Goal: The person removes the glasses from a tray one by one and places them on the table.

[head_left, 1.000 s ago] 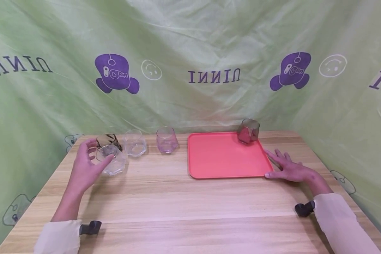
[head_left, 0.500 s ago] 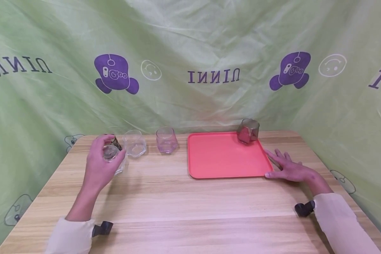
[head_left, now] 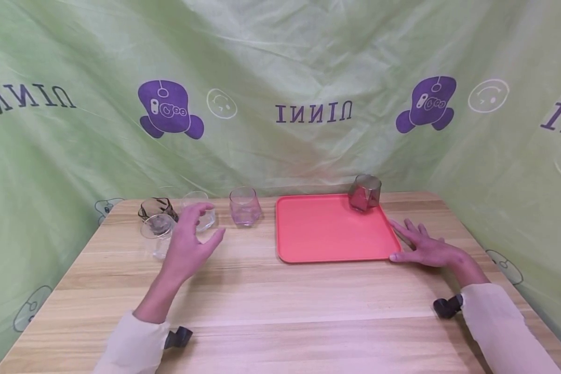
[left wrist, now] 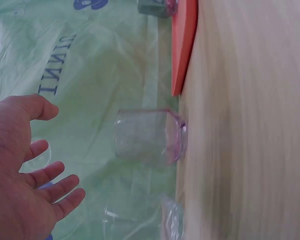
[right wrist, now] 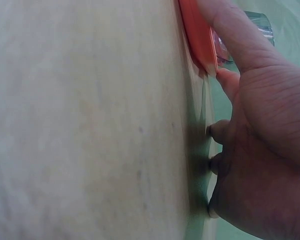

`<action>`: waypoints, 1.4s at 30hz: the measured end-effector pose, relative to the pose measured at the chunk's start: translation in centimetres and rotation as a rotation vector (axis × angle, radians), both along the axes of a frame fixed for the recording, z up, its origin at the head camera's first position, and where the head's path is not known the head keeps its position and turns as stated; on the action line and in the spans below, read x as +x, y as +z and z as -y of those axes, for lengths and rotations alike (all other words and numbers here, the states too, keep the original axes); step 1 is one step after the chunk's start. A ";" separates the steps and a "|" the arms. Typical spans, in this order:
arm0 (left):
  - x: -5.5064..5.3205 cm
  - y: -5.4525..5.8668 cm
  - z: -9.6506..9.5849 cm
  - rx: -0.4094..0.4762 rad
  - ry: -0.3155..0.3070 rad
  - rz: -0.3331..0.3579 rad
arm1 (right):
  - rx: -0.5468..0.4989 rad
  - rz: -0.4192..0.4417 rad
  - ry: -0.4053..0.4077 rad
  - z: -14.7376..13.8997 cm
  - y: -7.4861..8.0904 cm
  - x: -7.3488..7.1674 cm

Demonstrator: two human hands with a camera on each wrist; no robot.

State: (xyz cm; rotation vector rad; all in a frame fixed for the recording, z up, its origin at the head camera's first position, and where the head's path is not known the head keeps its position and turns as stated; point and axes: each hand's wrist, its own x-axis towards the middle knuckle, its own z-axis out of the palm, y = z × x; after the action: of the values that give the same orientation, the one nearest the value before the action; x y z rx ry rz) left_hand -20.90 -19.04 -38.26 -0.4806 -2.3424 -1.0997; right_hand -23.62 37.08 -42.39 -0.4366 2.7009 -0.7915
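My left hand (head_left: 187, 248) is raised over the table with thumb and fingers spread apart and nothing between them. It partly covers a clear glass (head_left: 208, 220). A pink-purple tinted glass (head_left: 245, 208) stands just to its right, and the left wrist view shows that tinted glass (left wrist: 150, 135) beyond the fingertips. Left of the hand are another clear glass (head_left: 155, 241) and a dark-patterned glass (head_left: 155, 209) behind it. With fingers extended, my right hand (head_left: 425, 251) touches the right edge of a red tray (head_left: 332, 234). A smoky grey glass (head_left: 365, 193) stands at the tray's back right corner.
The wooden table (head_left: 299, 317) spreads in front of the tray and glasses. A green printed cloth (head_left: 271, 62) hangs close behind the table's back edge and along both sides.
My left hand has moved right, from the front clear glass and dark-patterned glass toward the pink-purple glass. Those glasses stay in place. The right hand and tray have not moved.
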 end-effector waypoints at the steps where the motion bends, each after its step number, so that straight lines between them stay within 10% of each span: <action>1: -0.1 -0.2 -0.4 -0.006 -0.008 0.009 | 0.000 0.002 -0.001 0.0 0.0 0.0; 42: -5.6 -3.4 -16.9 -0.052 -0.332 0.302 | 0.009 0.005 -0.001 -0.1 -0.2 -0.3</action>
State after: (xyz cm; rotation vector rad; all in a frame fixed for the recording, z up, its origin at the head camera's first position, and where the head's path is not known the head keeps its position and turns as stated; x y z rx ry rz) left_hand -26.47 -2.14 -41.63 -0.7940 -2.6207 -1.3433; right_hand -23.95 37.19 -42.60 -0.4305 2.6998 -0.7787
